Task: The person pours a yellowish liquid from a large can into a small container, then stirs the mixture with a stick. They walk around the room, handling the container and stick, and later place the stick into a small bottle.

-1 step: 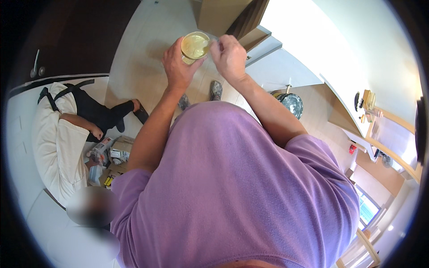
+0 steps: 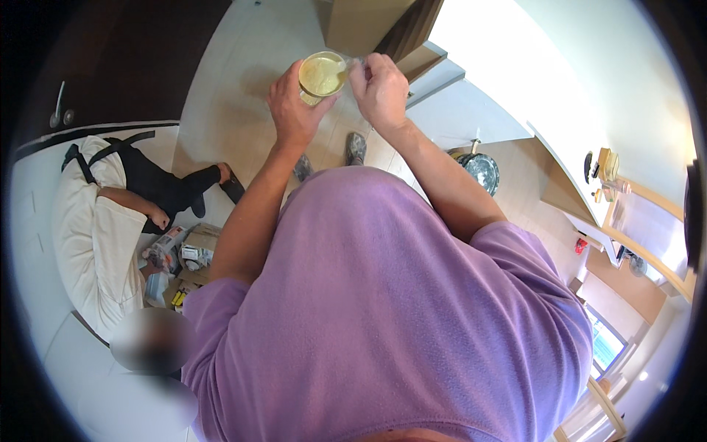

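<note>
The left hand (image 2: 294, 110) was wrapped around a small round cup (image 2: 310, 99), with the thumb on one side and the fingers on the other. The cup was held up in the air over the floor (image 2: 254, 103), out in front of the person's tummy and above the shoes (image 2: 356, 147). It had no lid on, and pale yellow stuff (image 2: 317, 72) showed inside.

The right hand (image 2: 383, 92) was just beside the cup, with its fingers pinched tight on a small pale tool (image 2: 342, 67). The tool's end leaned over the rim and seemed to dip into the yellow stuff. Most of the tool was hidden or too blurry to name.

So the cup was open and filled, and those parts looked done. The work with the tool looked only part way along, because its end was not out of the cup yet. The top of the yellow stuff looked a bit uneven, but I could not tell if it was all smooth below. The cup was not yet set down on the white counter (image 2: 508, 62), and both hands were busy. How much was left to do, I could not tell.
</note>
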The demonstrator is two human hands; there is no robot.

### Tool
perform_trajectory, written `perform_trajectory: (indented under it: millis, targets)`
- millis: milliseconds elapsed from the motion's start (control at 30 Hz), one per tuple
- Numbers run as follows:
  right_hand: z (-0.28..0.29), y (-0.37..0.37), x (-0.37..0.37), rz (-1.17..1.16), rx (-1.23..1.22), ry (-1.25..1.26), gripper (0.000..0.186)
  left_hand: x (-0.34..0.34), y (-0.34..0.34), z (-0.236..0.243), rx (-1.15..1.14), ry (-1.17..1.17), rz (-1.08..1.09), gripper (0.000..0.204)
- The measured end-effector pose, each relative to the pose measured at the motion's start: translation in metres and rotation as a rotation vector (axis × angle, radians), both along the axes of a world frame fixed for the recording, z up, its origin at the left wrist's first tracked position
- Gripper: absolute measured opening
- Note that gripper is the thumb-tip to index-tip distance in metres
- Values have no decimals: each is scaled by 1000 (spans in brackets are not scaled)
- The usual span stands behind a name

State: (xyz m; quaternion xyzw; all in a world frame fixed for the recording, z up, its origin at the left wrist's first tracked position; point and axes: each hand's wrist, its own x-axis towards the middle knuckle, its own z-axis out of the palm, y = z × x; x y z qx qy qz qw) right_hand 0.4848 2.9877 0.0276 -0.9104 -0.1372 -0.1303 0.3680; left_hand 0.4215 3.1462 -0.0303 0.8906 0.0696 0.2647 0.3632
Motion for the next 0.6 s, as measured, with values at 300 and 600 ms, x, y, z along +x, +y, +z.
perform_trajectory:
  millis: [300,600]
  targets:
    - [-5,-11,21,36,-13,-2,27,18,-4,-12,4,24,-42,94]
    - [-3,-19,24,115,-34,-18,25,29,-9,-6,4,28,-62,92]
